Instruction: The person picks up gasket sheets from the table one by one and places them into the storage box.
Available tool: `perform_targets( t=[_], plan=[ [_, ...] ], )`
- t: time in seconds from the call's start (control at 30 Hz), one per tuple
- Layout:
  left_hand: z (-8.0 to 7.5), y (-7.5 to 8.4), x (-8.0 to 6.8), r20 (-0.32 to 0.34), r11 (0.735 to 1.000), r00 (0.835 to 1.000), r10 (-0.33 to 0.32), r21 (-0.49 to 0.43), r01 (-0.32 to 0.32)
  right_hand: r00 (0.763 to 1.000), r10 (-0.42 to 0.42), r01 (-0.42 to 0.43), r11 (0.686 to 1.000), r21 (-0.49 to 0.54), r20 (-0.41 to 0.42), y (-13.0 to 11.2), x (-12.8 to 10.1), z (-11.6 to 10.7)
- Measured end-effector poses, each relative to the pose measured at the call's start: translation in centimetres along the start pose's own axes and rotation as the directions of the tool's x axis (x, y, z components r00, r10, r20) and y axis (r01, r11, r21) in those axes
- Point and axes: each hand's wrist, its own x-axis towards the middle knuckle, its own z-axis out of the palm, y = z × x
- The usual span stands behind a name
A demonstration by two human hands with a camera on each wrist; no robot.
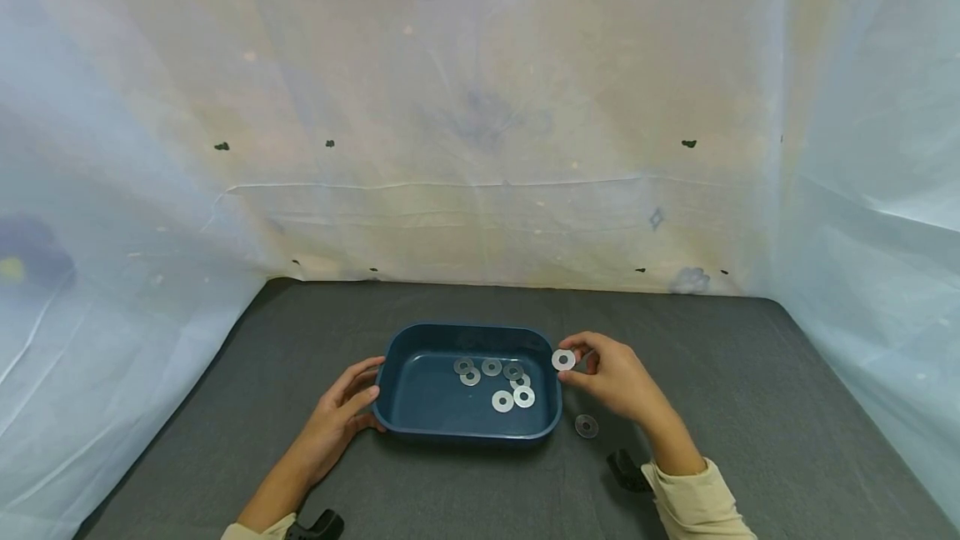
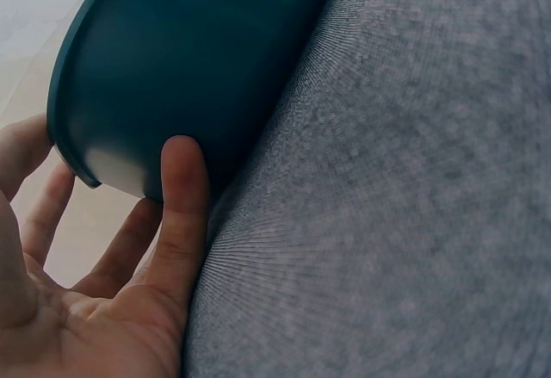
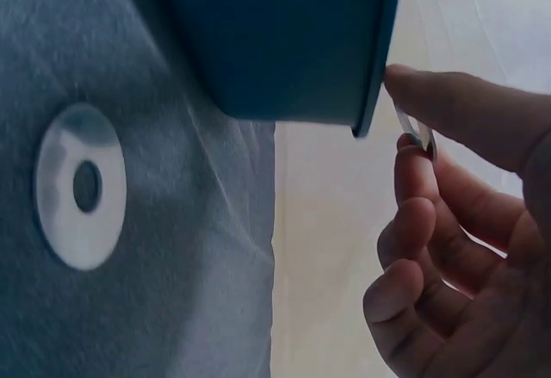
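A flat metal washer (image 1: 563, 360) is pinched between the thumb and index finger of my right hand (image 1: 611, 375), right by the right end of a dark blue plastic tray (image 1: 465, 432). In the right wrist view the held washer (image 3: 428, 137) appears nearly edge-on, next to the tray's rim (image 3: 372, 77). My left hand (image 1: 341, 415) rests against the tray's left end, fingers spread; one fingertip (image 2: 182, 167) presses the outer wall in the left wrist view. Several washers (image 1: 502, 401) lie inside the tray, mostly toward its right half, some overlapping.
One more washer (image 1: 587, 427) lies flat on the grey cloth-covered table (image 1: 750, 407), just right of the tray and below my right hand. Pale patterned sheets (image 1: 487, 107) hang behind the table and along both sides. A dark strap piece (image 1: 628, 472) sits at my right wrist.
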Motion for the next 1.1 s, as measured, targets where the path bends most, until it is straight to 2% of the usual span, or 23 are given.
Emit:
perform_targets(
  t=[0.33, 0.83, 1.1],
  plan=[
    [0.0, 0.1, -0.1, 0.014, 1.0, 1.0, 0.007, 0.008, -0.007, 1.0, -0.019, 0.019, 1.0, -0.001, -0.018, -0.8, 0.0, 0.9],
    [-0.1, 0.0, -0.1, 0.026, 1.0, 1.0, 0.015, 0.002, -0.015, 1.0, 0.006, -0.006, 1.0, 0.01, -0.016, -0.8, 0.2, 1.4],
    [0.0, 0.1, -0.1, 0.015, 1.0, 1.0, 0.002, 0.009, -0.002, 0.999, -0.017, 0.016, 1.0, 0.026, 0.03, -0.1, 0.2, 0.7]
  ],
)
